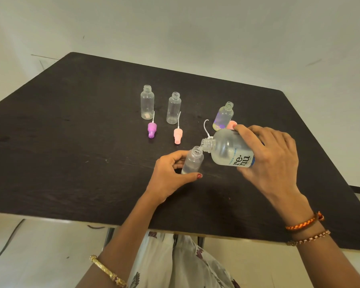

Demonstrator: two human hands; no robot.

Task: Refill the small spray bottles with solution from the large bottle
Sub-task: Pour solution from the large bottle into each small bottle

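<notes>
My right hand [272, 161] grips the large clear bottle [229, 149], tipped on its side with its open neck against the mouth of a small spray bottle [192, 162]. My left hand [170, 175] holds that small bottle upright on the dark table [71, 142]; some liquid shows in its lower part. Two more uncapped small bottles [147, 102] [173, 108] stand further back and look empty. A third small bottle [223, 117] stands to the right, holding liquid.
A purple spray cap [152, 129] and a pink spray cap [178, 135] lie in front of the back bottles, tubes pointing away. Another white dip tube [205, 126] curls up behind the large bottle. A pink cap [231, 124] peeks out by my right fingers.
</notes>
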